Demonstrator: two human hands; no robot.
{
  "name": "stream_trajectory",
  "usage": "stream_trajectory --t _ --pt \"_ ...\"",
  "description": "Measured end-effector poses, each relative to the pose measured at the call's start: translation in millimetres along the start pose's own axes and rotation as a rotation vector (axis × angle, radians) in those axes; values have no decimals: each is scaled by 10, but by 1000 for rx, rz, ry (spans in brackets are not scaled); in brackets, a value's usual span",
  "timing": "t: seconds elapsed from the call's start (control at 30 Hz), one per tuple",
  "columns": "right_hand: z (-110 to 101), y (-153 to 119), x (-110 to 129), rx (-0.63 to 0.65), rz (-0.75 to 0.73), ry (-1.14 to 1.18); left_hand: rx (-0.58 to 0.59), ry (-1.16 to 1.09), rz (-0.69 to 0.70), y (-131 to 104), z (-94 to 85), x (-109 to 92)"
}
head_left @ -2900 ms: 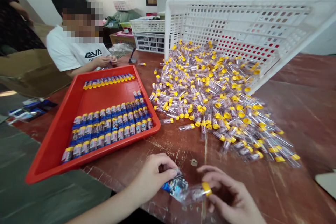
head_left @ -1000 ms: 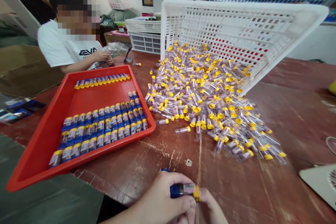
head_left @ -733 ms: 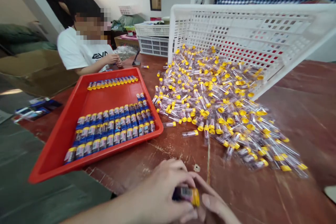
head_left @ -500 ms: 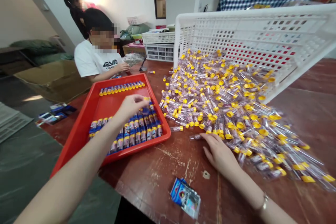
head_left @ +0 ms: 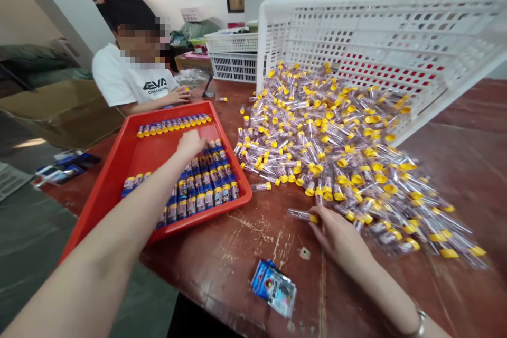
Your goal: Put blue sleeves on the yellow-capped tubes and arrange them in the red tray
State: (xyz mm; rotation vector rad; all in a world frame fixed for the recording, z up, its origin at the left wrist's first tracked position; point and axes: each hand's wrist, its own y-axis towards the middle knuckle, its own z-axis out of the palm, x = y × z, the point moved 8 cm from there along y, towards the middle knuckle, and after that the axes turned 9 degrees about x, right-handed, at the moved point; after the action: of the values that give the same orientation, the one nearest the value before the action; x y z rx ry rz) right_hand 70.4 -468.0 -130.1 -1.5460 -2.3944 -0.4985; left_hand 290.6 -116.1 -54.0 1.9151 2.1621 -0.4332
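My right hand (head_left: 336, 229) pinches the yellow-capped end of a clear plastic tube (head_left: 300, 215), which lies nearly level just above or on the table and points left. Close beside that hand spreads a large heap of similar yellow-capped tubes (head_left: 317, 142). My left hand (head_left: 190, 143) reaches into a red tray (head_left: 158, 156), at the end of the upper of several rows of filled tubes (head_left: 209, 198) with blue wrapping inside. Its fingers bend down and are blurred and partly hidden, so what they hold does not show. Another row of filled tubes (head_left: 174, 125) lines the tray's far side.
A tilted white plastic crate (head_left: 356, 21) stands behind the heap. Blue printed packets (head_left: 274, 288) lie at the table's front edge, with more packets (head_left: 65, 166) at the left. Across the tray sits a person in a white shirt (head_left: 130, 82). White baskets (head_left: 233, 55) stand further back.
My right hand has drawn a tube slightly away from the heap, its yellow cap now between the fingers. My left hand, earlier pinching a yellow-capped tube at the row's end, has shifted slightly left.
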Motion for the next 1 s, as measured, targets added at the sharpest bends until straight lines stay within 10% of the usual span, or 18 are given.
stream_trajectory --t 0.13,0.23,0.33,0.87,1.0 --pt "-165 -391 -109 -52 108 139 -32 57 430 -1178 155 -592" --pt "-183 -598 -204 -74 181 336 61 193 1208 -2687 788 -1052" --pt "-199 -743 -241 -104 222 497 101 286 1277 -3397 1304 -969" --pt "-93 -1235 -188 -142 350 690 302 -36 861 -3205 1450 -798" --pt "-59 -1203 15 -131 389 799 519 -316 603 -3013 1500 -755"
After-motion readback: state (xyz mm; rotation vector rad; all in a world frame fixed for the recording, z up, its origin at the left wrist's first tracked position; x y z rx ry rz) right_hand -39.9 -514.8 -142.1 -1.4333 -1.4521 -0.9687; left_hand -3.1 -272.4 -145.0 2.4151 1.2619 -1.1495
